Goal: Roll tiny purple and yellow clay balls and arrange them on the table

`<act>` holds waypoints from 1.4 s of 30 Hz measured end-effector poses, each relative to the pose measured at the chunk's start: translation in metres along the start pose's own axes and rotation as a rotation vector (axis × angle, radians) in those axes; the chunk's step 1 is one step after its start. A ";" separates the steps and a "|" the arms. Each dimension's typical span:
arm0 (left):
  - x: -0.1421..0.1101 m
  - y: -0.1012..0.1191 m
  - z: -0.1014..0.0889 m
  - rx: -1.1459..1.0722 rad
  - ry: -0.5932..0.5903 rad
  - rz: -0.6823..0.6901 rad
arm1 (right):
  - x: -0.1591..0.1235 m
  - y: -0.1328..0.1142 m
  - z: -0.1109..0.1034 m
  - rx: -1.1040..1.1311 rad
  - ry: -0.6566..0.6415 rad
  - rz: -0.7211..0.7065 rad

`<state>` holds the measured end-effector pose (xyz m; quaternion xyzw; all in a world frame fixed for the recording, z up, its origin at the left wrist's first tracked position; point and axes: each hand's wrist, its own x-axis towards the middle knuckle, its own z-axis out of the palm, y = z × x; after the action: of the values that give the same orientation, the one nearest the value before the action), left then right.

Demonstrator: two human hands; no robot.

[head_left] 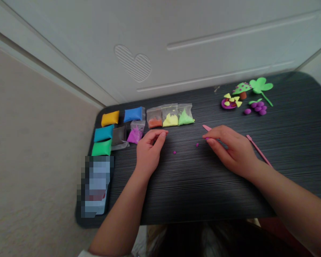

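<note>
My right hand (234,150) pinches a tiny bit of purple clay between thumb and forefinger, just above the dark table. A pink modelling tool (207,127) lies partly hidden behind its fingertips, and a second pink tool (259,151) rests under the wrist side. My left hand (149,150) is closed, thumb tip against forefinger; whatever it may hold is hidden. Two small purple clay bits, one (174,152) nearer the left hand and another (197,145) nearer the right, lie on the tabletop. Beside my left knuckles is an open bag of purple clay (135,134).
Bags of red-brown (155,122), yellow (171,119) and green clay (186,116) line the back. Several sealed clay packs, including a blue one (133,114), sit left, above a blurred phone (97,185). Clay grapes (258,107), a mushroom (242,87), a filled dish (227,106) and a clover (260,85) stand back right.
</note>
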<state>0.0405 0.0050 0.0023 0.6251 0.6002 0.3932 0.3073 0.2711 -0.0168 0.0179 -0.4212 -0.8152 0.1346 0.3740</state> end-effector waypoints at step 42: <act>0.000 0.001 0.001 -0.002 -0.006 -0.021 | -0.003 -0.001 -0.001 -0.038 0.036 0.075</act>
<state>0.0421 0.0045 0.0028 0.6198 0.6054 0.3885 0.3137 0.2724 -0.0198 0.0181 -0.4610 -0.7944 0.1254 0.3751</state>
